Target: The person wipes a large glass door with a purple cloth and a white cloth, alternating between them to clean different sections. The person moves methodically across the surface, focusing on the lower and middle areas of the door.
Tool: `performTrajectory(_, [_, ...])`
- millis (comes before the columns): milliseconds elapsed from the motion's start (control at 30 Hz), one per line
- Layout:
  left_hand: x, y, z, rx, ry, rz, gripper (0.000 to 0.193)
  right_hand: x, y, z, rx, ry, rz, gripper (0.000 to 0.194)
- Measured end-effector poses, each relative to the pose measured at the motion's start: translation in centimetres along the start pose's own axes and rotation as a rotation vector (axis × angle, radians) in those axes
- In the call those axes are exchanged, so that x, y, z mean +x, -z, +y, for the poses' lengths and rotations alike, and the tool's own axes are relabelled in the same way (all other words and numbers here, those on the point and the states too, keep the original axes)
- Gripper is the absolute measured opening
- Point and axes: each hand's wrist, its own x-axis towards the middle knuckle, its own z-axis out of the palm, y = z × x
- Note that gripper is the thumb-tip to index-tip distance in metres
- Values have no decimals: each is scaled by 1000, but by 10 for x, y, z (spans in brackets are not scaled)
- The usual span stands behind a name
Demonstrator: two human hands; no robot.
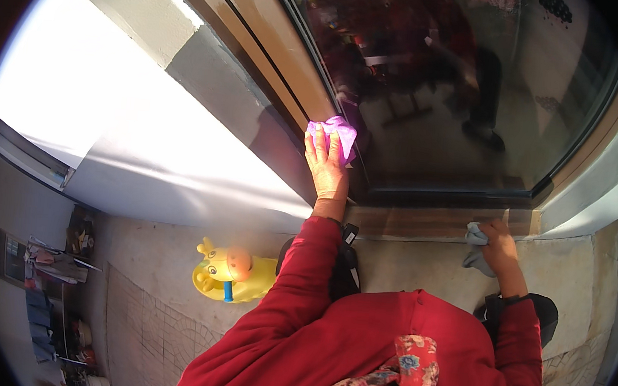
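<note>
My left hand presses a bright purple cloth against the brown frame of a glass door or window, close to the dark edge of the pane. Its fingers lie spread over the cloth. Lower on the right, my right hand grips a crumpled grey cloth, part of which hangs below the fingers. That hand is beside the wood-look sill under the pane. The dark glass shows reflections of a person and several objects.
A yellow animal-shaped ride-on toy with a blue handle stands on the concrete floor left of my left arm. A sunlit white wall adjoins the frame. Clothes hang on a drying rack at far left.
</note>
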Motion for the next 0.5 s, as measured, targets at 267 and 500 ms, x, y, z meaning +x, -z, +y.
performTrajectory(267, [23,74,34,-296,422,-284,44,1,1,-7,-96,-16,-27,39])
performTrajectory(500, [256,204,61,-149,-336,656,48,1,-1,-10,-117,-3,-55,37])
